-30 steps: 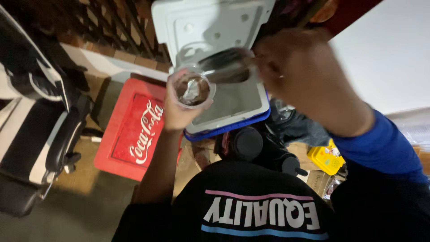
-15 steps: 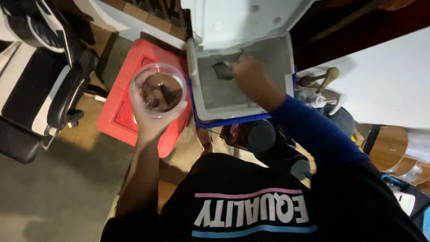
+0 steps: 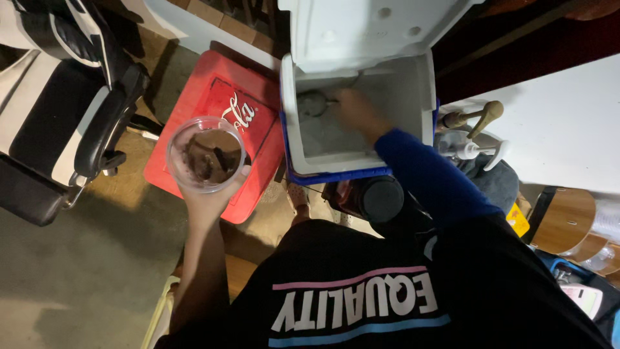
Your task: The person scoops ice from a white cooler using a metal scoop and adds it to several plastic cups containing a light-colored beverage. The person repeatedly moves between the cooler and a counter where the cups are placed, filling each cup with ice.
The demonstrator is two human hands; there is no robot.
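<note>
Cup [image 3: 206, 154], one, clear plastic and round, sits upright in the left hand [image 3: 216, 194], mouth toward the camera, long axis vertical; dark liquid and pale lumps show inside. The left hand wraps it from below, fingers curled on its wall. One open cooler [image 3: 423, 97], white inside with a blue base, lies just right of the cup, lid raised. The right hand [image 3: 355, 113] reaches down into the cooler and closes on one scoop [image 3: 314, 103], whose handle points right toward that hand; the grip is blurred. One red crate [image 3: 258, 132] lies under the left hand; one black-and-white chair [image 3: 58, 116] stands left of it.
</note>
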